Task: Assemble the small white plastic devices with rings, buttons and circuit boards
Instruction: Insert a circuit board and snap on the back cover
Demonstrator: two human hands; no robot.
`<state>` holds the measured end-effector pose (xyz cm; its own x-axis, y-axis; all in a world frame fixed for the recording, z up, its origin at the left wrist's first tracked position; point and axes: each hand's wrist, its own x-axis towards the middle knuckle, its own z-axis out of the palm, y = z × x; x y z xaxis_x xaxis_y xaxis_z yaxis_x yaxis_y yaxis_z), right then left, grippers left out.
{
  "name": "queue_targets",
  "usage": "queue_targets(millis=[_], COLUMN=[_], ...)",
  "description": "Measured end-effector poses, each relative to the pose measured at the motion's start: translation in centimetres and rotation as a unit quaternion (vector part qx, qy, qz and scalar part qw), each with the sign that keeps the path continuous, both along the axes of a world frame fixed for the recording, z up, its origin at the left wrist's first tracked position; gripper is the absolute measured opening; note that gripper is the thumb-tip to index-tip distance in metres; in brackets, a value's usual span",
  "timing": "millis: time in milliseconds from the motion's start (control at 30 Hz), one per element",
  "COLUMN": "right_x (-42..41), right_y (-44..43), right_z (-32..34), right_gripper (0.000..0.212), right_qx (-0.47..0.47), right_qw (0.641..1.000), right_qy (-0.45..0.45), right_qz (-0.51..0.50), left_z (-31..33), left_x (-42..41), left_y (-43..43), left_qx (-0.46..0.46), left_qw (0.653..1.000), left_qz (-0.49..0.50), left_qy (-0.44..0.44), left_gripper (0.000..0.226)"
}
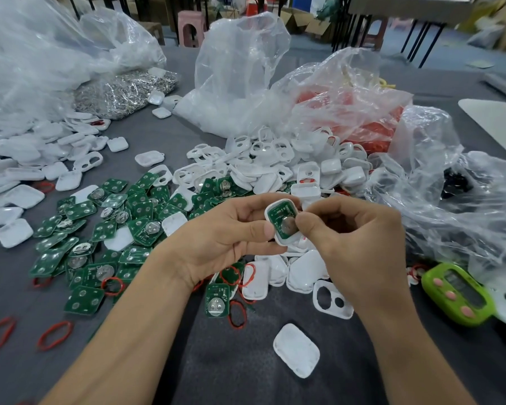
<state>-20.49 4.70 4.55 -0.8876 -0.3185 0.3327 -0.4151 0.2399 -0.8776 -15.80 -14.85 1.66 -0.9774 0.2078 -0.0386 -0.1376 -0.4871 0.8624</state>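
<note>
Left hand (pixel 216 238) holds white shell (pixel 281 243); right hand (pixel 357 238) seemingly pinches board (pixel 276 214) inside.

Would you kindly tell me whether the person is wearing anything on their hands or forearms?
Nothing visible: left hand and right hand are bare, with no gloves, rings or watch, and both forearms are uncovered, no sleeve in view.

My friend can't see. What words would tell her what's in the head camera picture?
The left hand and right hand hold a white case with a green circuit board inside. Around them, green boards, white shells and red rings litter the grey table.
</note>
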Motion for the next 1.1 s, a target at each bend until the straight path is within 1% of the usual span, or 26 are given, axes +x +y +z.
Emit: queue_targets(millis=[100,233,367,633,733,800,933,967,1100], right_x=[-0.3,0.0,0.0,0.1,0.1,0.1,0.0,0.0,0.1], right_y=[0.5,0.5,0.4,0.2,0.2,0.4,1.1,1.1,0.6], right_z=[0.3,0.4,0.0,-0.5,-0.5,-0.3,0.3,0.4,-0.1], right_gripper=[0.023,0.024,0.027,0.022,0.022,0.024,0.025,0.025,0.026], right_qx=[0.013,0.086,0.110,0.131,0.120,0.099,0.052,0.054,0.095], right_qw=[0.998,0.984,0.973,0.966,0.968,0.973,0.982,0.982,0.975], right_qy=[0.056,0.155,0.201,0.222,0.218,0.206,0.179,0.181,0.198], right_qz=[0.012,0.036,0.030,0.026,0.031,0.033,0.030,0.027,0.029], left_z=[0.1,0.0,-0.2,-0.1,-0.1,0.0,0.1,0.1,0.1], left_x=[0.0,0.0,-0.1,0.0,0.0,0.0,0.1,0.1,0.1], left_y=[0.0,-0.1,-0.1,-0.2,-0.3,-0.3,-0.3,-0.3,-0.3], left_qx=[0.001,0.002,-0.012,-0.046,-0.053,-0.043,-0.042,-0.039,-0.027], left_qw=[1.000,1.000,1.000,0.999,0.999,0.999,0.999,0.999,1.000], left_qz=[0.000,-0.002,0.001,-0.014,-0.010,-0.003,0.012,0.014,0.009], left_qy=[-0.001,0.003,0.003,0.005,0.001,-0.004,-0.013,-0.014,-0.013], left_gripper=[0.056,0.058,0.063,0.063,0.067,0.073,0.096,0.097,0.087])
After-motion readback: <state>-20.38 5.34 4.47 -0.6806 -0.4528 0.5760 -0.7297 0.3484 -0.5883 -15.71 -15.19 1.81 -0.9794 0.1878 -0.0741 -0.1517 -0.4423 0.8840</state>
